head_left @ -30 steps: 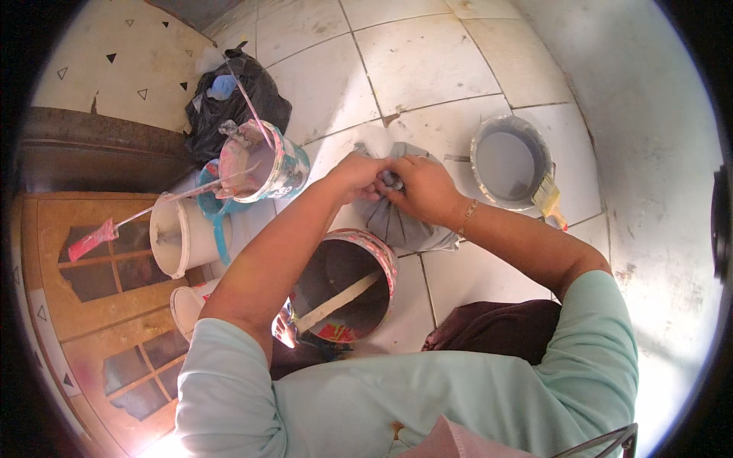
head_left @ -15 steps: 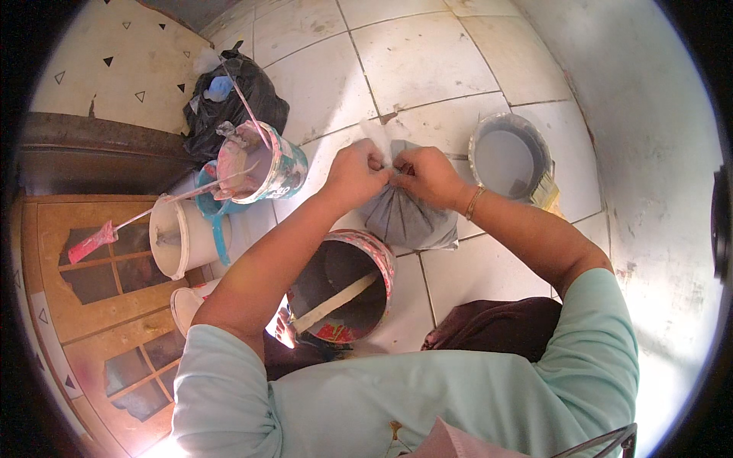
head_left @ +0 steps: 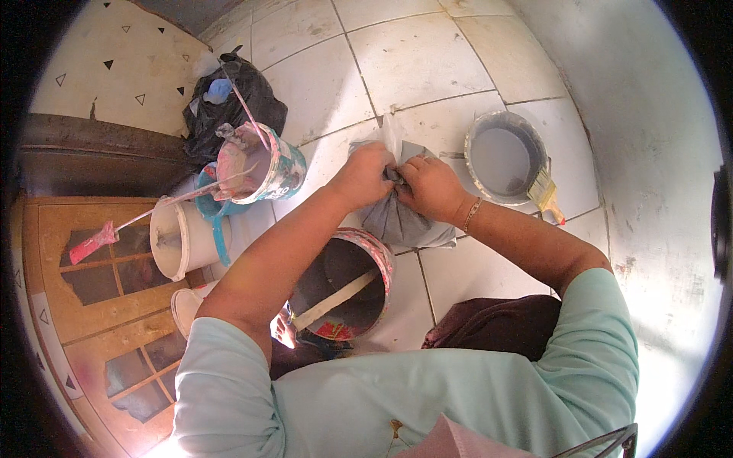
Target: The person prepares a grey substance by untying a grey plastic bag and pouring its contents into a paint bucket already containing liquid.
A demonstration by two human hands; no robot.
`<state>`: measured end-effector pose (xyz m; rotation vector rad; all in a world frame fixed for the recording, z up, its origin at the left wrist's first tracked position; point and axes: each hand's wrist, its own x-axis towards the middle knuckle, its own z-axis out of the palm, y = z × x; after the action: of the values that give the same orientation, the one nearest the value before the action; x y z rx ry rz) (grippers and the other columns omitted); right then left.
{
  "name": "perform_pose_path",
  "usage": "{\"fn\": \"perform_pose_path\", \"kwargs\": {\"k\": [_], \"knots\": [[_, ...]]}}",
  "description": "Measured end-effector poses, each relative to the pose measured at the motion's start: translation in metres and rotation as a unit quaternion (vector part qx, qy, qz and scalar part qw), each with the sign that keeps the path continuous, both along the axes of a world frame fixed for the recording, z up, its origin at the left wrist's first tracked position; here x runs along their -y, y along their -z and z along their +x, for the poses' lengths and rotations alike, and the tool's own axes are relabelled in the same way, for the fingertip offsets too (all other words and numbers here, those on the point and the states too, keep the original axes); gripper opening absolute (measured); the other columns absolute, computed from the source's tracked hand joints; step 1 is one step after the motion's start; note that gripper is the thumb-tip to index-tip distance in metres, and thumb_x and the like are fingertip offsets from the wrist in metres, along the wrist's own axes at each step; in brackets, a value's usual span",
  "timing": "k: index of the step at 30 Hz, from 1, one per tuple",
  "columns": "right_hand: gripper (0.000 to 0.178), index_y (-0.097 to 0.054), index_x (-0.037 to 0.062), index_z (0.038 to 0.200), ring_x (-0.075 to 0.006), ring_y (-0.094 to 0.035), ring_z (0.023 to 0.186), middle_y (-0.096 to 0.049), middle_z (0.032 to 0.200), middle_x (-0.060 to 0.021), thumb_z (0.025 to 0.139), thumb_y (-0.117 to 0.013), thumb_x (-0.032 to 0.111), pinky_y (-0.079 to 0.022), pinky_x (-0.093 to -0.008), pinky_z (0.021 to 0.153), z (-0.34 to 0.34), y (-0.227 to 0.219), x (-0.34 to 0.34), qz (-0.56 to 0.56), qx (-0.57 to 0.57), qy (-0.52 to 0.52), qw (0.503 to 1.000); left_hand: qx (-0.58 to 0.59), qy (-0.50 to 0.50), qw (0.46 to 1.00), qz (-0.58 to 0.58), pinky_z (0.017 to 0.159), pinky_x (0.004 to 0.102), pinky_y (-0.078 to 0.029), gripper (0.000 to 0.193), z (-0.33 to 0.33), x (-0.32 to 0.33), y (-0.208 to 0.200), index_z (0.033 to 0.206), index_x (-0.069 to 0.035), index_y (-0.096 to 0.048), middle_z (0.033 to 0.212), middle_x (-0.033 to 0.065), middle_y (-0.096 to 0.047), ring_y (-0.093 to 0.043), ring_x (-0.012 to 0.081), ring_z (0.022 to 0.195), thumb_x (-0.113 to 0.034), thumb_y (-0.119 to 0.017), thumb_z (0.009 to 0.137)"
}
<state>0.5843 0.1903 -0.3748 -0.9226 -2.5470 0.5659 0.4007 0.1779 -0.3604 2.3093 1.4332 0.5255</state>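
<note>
A plastic bag (head_left: 408,221) filled with grey powder sits on the tiled floor in front of me, its neck gathered and twisted. My left hand (head_left: 368,175) is closed on one side of the gathered neck. On the other side, my right hand (head_left: 434,187) pinches the same neck, its fingers close to the left ones. A clear strip of plastic sticks up beyond my hands. Nearer to me stands a large bucket (head_left: 391,278) with a patterned red-and-white rim and a pale wooden stick (head_left: 336,299) across its dark inside.
To the right, a grey bucket (head_left: 469,164) holds grey liquid, with a paintbrush (head_left: 545,197) at its rim. At left stand a paint-stained bucket (head_left: 289,172) holding a long-handled roller (head_left: 95,243), a white bucket (head_left: 169,240) and a black rubbish bag (head_left: 248,84). A wall (head_left: 649,153) rises at right.
My hands have shifted slightly and now grip the bag's neck with a dark twisted part showing between them. The bag stays in place.
</note>
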Motion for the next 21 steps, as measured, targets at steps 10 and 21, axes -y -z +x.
{"fn": "perform_pose_path", "kwargs": {"k": [10,21], "knots": [[0.040,-0.059,0.0020,0.094,-0.0300,-0.060,0.077,-0.059,0.083,-0.0140,0.065,-0.070,0.027,-0.049,-0.0394,0.070,-0.014,0.003,0.003,0.033,0.074,0.018,0.997,0.035,-0.066,0.988,-0.135,0.065,0.0336,-0.049,0.023,0.006,-0.007,-0.004,0.078,-0.001,-0.062,0.076,0.0140,-0.062,-0.062,0.0267,0.071,-0.009,-0.071,0.059],[0.021,-0.053,-0.0016,0.089,-0.0306,-0.059,0.076,-0.056,0.082,-0.0164,0.075,-0.055,0.014,-0.049,-0.0386,0.065,-0.025,0.013,-0.009,0.064,0.131,-0.035,0.989,0.117,-0.168,0.954,-0.218,0.067,0.0331,-0.050,0.025,0.003,-0.009,0.005,0.083,0.001,-0.061,0.075,0.0153,-0.063,-0.063,0.0261,0.072,-0.014,-0.070,0.066]]}}
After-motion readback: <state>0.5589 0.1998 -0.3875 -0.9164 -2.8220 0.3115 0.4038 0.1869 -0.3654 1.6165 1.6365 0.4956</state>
